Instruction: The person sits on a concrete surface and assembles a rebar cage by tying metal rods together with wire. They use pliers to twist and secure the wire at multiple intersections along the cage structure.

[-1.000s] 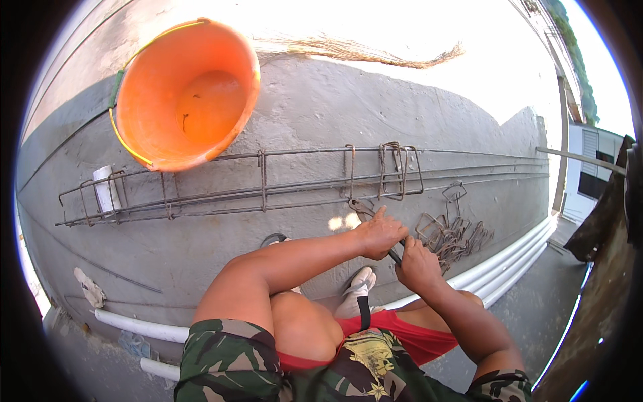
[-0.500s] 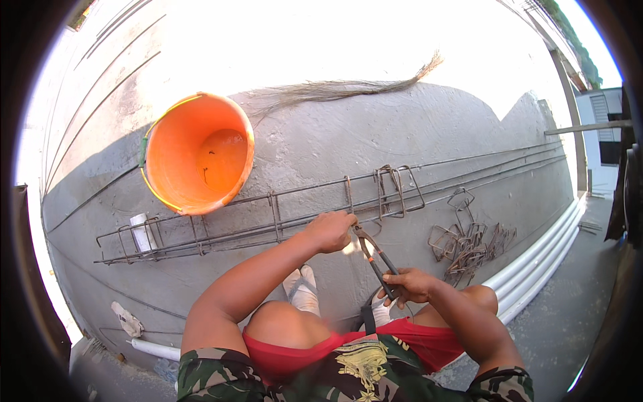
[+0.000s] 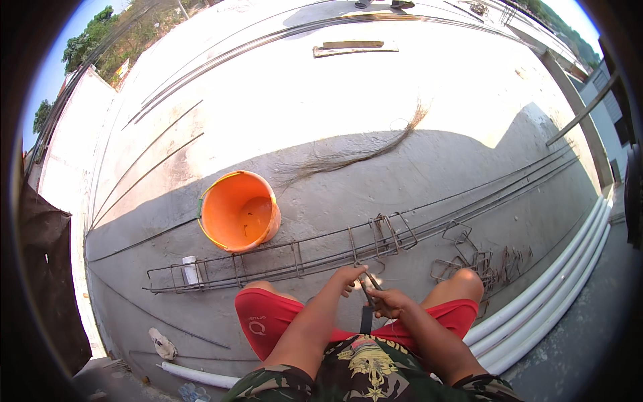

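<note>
Above the floor (image 3: 154,244), toward its near edge, the person's right grip (image 3: 392,303) is wrapped on the handles of the pliers (image 3: 366,290); the left grip (image 3: 350,276) curls at the tool's upper end, whether pinching or merely touching it one cannot tell. With fingers so close to the head, a sudden squeeze could nip skin, and a loose right grip might let the tool slip. The pliers look dark and slim, tilted, their head mostly hidden. White pipes (image 3: 536,295) line the floor's right edge; beside them lies a tangled pile of bent wire (image 3: 492,264). Just beyond the tool stretches a long steel cage (image 3: 300,260), then an orange bucket (image 3: 226,214), and farther a bristly brush (image 3: 362,154).
</note>
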### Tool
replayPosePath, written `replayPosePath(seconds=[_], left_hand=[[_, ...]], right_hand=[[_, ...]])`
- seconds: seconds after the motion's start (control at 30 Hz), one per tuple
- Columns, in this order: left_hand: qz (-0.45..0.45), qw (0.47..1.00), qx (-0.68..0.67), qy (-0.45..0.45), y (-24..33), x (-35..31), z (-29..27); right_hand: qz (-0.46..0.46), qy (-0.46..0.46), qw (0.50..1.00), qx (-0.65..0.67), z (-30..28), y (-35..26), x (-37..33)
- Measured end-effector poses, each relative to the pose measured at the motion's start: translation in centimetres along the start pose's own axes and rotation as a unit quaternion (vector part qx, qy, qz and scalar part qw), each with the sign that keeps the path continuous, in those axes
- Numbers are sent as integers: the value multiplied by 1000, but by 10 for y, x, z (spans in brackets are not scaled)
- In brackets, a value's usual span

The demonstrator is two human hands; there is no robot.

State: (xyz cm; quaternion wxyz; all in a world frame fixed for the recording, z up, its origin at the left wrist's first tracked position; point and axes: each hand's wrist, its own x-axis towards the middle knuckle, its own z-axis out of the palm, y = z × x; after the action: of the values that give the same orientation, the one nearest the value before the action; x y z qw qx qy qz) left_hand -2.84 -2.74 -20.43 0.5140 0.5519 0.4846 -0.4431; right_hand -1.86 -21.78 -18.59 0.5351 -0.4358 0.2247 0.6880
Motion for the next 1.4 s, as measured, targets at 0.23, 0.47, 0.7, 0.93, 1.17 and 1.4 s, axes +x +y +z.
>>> replayPosePath(seconds=[0.23,0.47,0.7,0.93,1.17,1.4], left_hand=[[24,949,-314,22,-65,138,57],[22,947,-317,36,-37,67,50],[174,919,-350,56,-5,34,44],[386,807,-397,207,66,-9,23],[500,708,-482,126,118,-137,-68],[651,571,-443,232,99,-219,-146]], right_hand=[[15,170,820,-547,54,-19,-18],[-1,-21,984,-176,-22,-5,5],[-97,55,966,-234,-5,-8,-11],[-265,-107,952,107,7,-42,-36],[-546,286,685,-390,-93,-106,-98],[-204,407,730,-510,-213,-89,-166]])
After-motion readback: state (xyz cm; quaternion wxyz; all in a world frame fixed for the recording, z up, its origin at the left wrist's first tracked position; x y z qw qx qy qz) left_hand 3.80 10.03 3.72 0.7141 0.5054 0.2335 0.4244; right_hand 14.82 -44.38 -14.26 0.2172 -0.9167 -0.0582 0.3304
